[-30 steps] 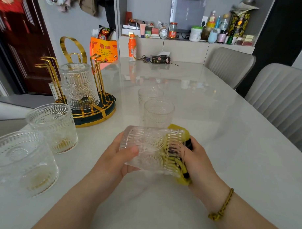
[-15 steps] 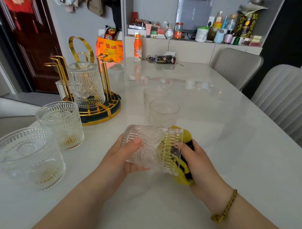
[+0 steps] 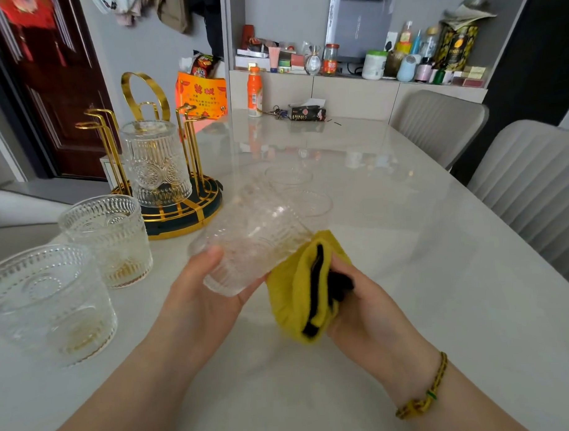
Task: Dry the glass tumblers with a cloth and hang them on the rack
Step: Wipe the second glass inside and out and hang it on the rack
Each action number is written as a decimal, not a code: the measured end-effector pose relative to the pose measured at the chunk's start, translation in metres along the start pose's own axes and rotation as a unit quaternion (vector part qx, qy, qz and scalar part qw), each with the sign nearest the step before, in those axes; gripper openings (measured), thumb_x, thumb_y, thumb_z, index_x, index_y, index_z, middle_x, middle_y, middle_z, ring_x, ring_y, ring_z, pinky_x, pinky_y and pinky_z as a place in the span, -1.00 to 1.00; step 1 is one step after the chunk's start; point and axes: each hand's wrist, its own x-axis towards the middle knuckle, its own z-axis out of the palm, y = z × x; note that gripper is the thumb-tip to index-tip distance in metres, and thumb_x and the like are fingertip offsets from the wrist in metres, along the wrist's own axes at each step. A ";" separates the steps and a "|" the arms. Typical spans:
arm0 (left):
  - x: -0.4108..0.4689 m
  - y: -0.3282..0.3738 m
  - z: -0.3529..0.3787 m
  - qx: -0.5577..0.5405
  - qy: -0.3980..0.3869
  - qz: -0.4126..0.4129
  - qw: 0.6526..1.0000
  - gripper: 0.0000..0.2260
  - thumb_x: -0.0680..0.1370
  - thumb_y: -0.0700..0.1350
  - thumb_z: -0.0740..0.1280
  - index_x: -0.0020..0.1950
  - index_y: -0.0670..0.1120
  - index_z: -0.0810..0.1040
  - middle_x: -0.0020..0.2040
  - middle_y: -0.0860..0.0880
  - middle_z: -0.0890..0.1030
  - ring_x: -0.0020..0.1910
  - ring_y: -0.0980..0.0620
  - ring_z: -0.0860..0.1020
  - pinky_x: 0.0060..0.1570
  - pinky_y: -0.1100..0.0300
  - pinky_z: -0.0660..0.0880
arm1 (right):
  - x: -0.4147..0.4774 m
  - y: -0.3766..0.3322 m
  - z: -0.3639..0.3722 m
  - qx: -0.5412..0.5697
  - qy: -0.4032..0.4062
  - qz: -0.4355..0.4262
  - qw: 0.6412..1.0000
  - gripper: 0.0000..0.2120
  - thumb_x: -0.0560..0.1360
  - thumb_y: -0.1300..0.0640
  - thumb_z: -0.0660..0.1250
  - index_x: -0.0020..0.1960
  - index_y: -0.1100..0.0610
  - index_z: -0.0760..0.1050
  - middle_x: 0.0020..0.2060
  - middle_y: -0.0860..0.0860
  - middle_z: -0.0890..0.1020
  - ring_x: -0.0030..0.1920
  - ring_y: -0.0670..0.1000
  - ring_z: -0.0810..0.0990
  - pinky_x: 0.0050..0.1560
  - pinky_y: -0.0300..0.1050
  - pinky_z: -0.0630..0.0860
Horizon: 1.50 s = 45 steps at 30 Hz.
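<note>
My left hand (image 3: 204, 295) grips a patterned glass tumbler (image 3: 248, 242), tilted and blurred above the table. My right hand (image 3: 360, 299) holds a yellow cloth with black trim (image 3: 298, 289) just right of the tumbler, the cloth outside the glass. A gold wire rack on a dark round base (image 3: 180, 215) stands at the left rear, with one tumbler (image 3: 155, 163) hung upside down on it. Two upright tumblers, one (image 3: 108, 239) behind the other (image 3: 47, 304), stand at the near left. Two more tumblers, a far one (image 3: 288, 176) and a nearer one (image 3: 311, 203), stand behind the held glass.
The pale glossy table (image 3: 406, 243) stretches back to an orange bottle (image 3: 254, 92), keys and a dark packet (image 3: 307, 113). Two grey chairs, a far one (image 3: 435, 126) and a nearer one (image 3: 530, 181), line the right side. A cluttered shelf runs along the back wall.
The cloth has come out of the tumbler's mouth. My left hand has lifted and tilted the tumbler up toward the rack, while my right hand keeps the cloth lower right.
</note>
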 end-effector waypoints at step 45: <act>-0.001 -0.025 0.012 0.358 0.038 0.079 0.930 0.03 0.00 0.37 0.48 0.24 -0.29 0.38 0.03 -0.07 0.61 -0.02 0.16 0.62 -0.16 0.43 0.49 | -0.008 0.011 0.016 0.028 0.061 0.042 0.997 -0.77 0.50 0.29 0.12 0.01 0.20 0.54 -0.19 0.17 0.69 -0.28 0.07 0.67 -0.29 -0.08 0.61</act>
